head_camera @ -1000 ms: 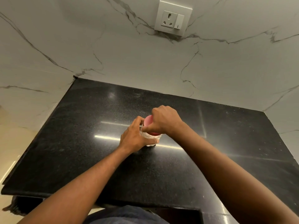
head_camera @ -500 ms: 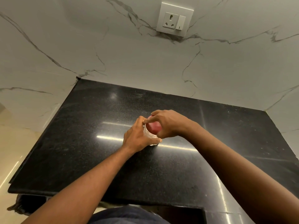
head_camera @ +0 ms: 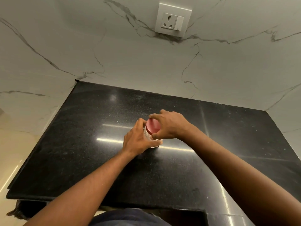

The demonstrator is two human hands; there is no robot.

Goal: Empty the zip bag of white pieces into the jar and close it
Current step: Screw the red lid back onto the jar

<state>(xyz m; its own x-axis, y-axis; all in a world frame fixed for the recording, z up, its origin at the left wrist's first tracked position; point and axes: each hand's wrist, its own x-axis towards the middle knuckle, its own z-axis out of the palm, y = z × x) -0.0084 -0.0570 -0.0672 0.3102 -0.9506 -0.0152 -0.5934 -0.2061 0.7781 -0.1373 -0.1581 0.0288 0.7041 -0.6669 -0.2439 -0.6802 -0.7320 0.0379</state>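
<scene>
A small clear jar [head_camera: 147,136] stands upright near the middle of the black counter [head_camera: 91,128]. A red lid [head_camera: 152,126] sits on top of it. My left hand [head_camera: 138,139] wraps around the jar's body from the left. My right hand [head_camera: 169,125] grips the red lid from the right, with fingers curled over its rim. Most of the jar is hidden by both hands. No zip bag shows in the head view.
A marble wall rises behind the counter, with a white socket and switch plate [head_camera: 173,22] high up. The counter's front edge [head_camera: 65,199] is near my body, and its left edge drops to a beige floor [head_camera: 9,154].
My right hand has turned on the lid, moving from covering its top to gripping it from the right side, so more of the red lid shows. My left hand stays around the jar.
</scene>
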